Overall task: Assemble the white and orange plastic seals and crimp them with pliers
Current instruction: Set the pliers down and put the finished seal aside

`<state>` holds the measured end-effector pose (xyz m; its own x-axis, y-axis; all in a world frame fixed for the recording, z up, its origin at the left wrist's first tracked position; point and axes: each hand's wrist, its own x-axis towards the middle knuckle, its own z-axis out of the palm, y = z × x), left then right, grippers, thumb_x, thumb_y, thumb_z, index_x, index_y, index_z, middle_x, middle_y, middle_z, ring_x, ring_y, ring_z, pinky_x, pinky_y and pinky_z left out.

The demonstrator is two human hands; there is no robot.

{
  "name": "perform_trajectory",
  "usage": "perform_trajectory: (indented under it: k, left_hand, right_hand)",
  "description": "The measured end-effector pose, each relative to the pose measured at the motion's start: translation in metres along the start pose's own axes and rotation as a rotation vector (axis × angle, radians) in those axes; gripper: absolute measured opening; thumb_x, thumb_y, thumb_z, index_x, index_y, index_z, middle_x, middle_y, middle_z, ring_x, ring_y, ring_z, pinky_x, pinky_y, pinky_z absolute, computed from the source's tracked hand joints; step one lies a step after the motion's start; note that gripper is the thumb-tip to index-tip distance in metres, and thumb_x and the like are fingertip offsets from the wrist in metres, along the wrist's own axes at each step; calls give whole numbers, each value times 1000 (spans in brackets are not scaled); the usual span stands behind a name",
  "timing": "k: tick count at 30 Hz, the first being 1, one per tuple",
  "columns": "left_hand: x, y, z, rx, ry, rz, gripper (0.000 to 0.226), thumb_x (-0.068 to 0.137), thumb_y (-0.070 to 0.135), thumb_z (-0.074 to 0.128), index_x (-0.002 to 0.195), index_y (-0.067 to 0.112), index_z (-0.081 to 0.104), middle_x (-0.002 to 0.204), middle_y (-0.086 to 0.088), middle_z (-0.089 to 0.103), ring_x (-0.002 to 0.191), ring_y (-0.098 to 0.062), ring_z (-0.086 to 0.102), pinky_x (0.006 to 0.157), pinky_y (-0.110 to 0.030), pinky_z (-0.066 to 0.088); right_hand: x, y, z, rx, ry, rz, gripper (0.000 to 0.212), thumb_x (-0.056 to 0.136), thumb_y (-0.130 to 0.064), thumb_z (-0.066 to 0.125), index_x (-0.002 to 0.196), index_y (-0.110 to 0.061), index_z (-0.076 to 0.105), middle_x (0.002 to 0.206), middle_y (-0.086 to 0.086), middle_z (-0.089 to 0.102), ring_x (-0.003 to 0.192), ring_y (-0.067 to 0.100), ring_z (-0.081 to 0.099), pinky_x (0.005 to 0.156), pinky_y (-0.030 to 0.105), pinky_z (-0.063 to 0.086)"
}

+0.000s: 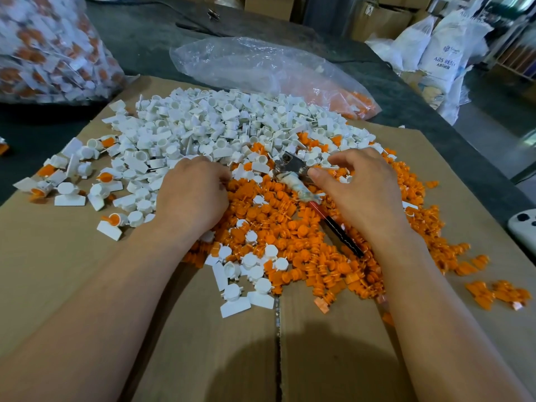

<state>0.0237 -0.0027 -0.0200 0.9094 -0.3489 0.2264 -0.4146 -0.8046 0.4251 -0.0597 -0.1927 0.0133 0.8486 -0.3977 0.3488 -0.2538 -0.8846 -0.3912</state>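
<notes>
Sorting through loose parts is, judging by the head view, the step in hand: no seal is yet in the pliers. A flattened brown cardboard sheet [72, 256] covers the dark surface [139, 44]. On it, toward 12 o'clock, lies a heap of white plastic seal bodies with flat tags [203, 123]; a spread of small orange plastic inserts [290, 227] fills the centre and runs toward 4 o'clock. The left hand [193, 192] rests where the two heaps meet, its fingers [224, 177] curled down into the parts; I cannot tell whether they hold one. The right hand [356, 187] sits at 2 o'clock of centre, thumb against the joint of the metal-headed pliers with taped, red-and-black handles [336, 227], which lie on the orange inserts. Its fingers are curled over white pieces, the grasp unclear. A few joined white-and-orange seals [107, 177] lie at 9 o'clock. Next, I judge, one body and one insert must be picked out, pressed together, then set in the pliers' head
</notes>
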Motion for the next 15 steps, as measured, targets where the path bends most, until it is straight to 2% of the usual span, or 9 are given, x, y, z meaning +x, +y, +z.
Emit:
perform_trajectory:
  k: [3, 6, 10, 13, 15]
  left_hand:
    - [-1, 0, -2, -21, 32, -1, 32, 85, 3, 51, 106, 19, 70, 112, -11, 64, 105, -33, 55, 82, -41, 46]
    - [-1, 0, -1, -34, 55, 11, 24, 90, 7, 51, 105, 15, 69, 108, -13, 65, 102, -34, 56, 80, -42, 47]
    - [-2, 2, -4, -116, 210, 50, 21, 94, 14, 49, 96, 7, 68, 97, -13, 66, 89, -30, 58, 75, -37, 44]
    - [-6, 10, -12, -380, 283, 24, 21, 95, 17, 50, 94, 9, 69, 87, 0, 65, 78, -13, 53, 64, -23, 34]
    - [-9, 15, -16, -602, 219, -28, 17, 94, 19, 52, 90, 22, 69, 78, 3, 67, 68, -10, 56, 55, -28, 40]
  right_hand:
    - [-2, -4, -2, 95, 30, -41, 33, 83, -43, 60, 107, -20, 64, 104, -7, 53, 104, 11, 51, 80, 20, 34]
    - [-6, -12, -2, 159, -50, -139, 23, 84, -35, 62, 102, -21, 66, 96, -11, 51, 90, 5, 49, 72, 12, 35]
    - [-13, -21, 4, 113, -237, -302, 23, 86, -31, 61, 105, -20, 67, 94, -10, 47, 93, 4, 43, 78, 21, 32]
    - [-16, -25, 10, 67, -324, -385, 27, 87, -28, 59, 112, -18, 65, 100, -4, 51, 97, 8, 43, 80, 19, 30]
    - [-16, -26, 13, 36, -343, -402, 30, 87, -27, 60, 115, -17, 63, 105, 1, 55, 103, 14, 45, 83, 19, 29]
